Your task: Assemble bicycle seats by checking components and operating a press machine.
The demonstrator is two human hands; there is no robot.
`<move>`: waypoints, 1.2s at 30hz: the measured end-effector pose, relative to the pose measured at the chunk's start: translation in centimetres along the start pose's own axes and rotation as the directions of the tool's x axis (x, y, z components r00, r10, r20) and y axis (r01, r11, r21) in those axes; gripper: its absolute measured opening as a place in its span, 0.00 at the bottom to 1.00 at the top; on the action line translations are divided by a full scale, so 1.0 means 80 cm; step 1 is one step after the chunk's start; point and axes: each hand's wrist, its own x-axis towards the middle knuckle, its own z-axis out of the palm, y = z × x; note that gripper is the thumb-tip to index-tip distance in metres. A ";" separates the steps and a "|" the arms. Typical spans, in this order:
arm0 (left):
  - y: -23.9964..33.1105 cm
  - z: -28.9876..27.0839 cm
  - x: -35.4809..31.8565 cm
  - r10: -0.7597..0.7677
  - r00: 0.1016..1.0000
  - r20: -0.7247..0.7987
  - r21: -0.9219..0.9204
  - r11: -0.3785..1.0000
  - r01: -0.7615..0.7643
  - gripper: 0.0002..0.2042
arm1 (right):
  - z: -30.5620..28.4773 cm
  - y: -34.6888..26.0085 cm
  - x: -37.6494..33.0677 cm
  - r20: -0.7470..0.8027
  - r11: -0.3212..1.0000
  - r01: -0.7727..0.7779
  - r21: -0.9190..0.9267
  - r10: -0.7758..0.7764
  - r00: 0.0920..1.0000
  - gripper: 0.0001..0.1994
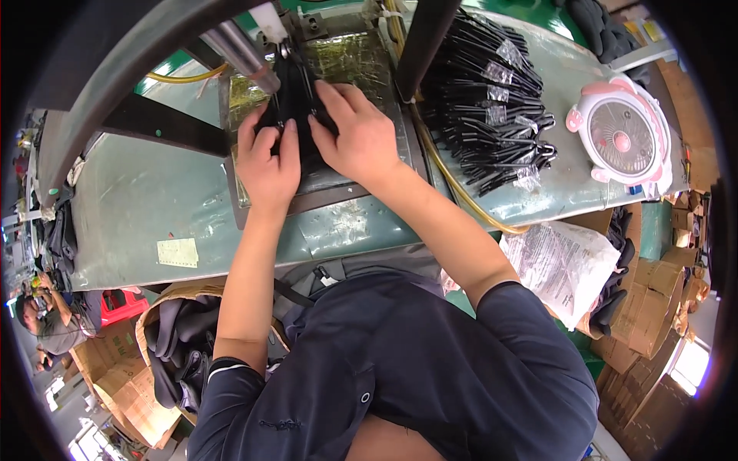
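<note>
A black piece shaped like a bicycle saddle (305,146) lies on a dark plate (338,195), its narrow end pointing away from me. Thin black rods run along it. My left hand (269,167) grips its left side with bent fingers, thumb on the near rod end. From the right my right hand (360,138) holds the other side, index finger and thumb pressed against the rod there. The palms and part of the piece's edges are hidden. Just above my left fingers ends a metal cylinder rod (244,60) of the machine frame.
Bundles of black bent rods (492,92) wrapped in clear tape lie right of a frame post (424,50). A yellow hose (442,165) runs beside them. Further right stands a pink fan (619,140). Boxes of black saddle-like parts (181,330) flank me; a person (65,323) works far left.
</note>
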 end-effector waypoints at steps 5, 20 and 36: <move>0.007 -0.004 -0.008 -0.047 0.997 -0.059 -0.070 0.997 0.043 0.18 | -0.013 -0.012 -0.004 0.122 0.996 -0.079 0.050 0.073 0.990 0.40; -0.012 -0.197 -0.032 -0.469 0.661 0.585 -0.348 0.591 0.727 0.20 | -0.089 -0.078 -0.002 0.543 0.935 0.039 0.353 -0.239 0.805 0.39; -0.157 -0.481 -0.433 -0.801 0.401 -0.444 0.159 0.370 0.915 0.17 | 0.273 -0.269 0.075 0.661 0.261 -0.825 0.502 0.500 0.560 0.56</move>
